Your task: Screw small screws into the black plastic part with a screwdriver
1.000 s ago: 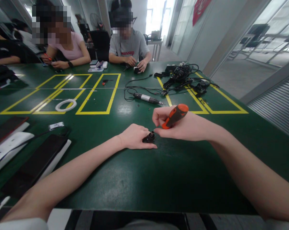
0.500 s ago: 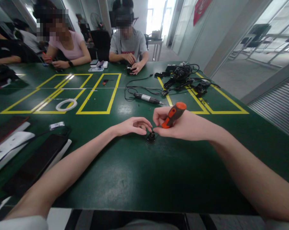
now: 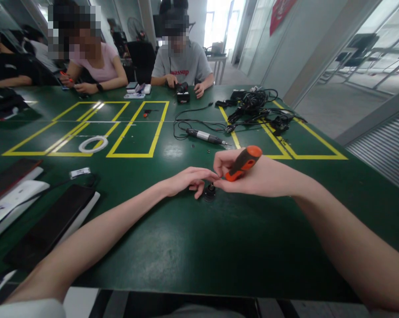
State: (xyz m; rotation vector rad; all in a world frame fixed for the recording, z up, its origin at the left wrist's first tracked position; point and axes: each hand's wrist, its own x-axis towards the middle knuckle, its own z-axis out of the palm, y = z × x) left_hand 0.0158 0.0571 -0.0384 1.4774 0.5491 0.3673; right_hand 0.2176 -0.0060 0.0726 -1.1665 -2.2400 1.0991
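My right hand (image 3: 252,174) is closed around a screwdriver (image 3: 246,161) with an orange and dark grey handle, its butt tilted up to the right. The thumb and forefinger of that hand come together just above a small round black part (image 3: 210,193) with a raised neck, which stands on the table. Whatever the fingertips may pinch is too small to make out. From the left, my left hand (image 3: 189,181) reaches in with its fingers apart. Its forefinger stretches to my right fingertips while the lower fingers bend down beside the black part.
Beyond my hands lies a corded electric screwdriver (image 3: 206,136). Tangled black cables (image 3: 252,106) cover the back right. A white ring (image 3: 93,144) lies within yellow tape lines at left, and a black slab-like device (image 3: 50,225) by my left forearm. Co-workers sit across the green table (image 3: 173,247).
My left forefinger has straightened toward my right fingertips, and its lower fingers have dropped. The right hand still grips the screwdriver. A co-worker opposite has moved one hand away from a black object.
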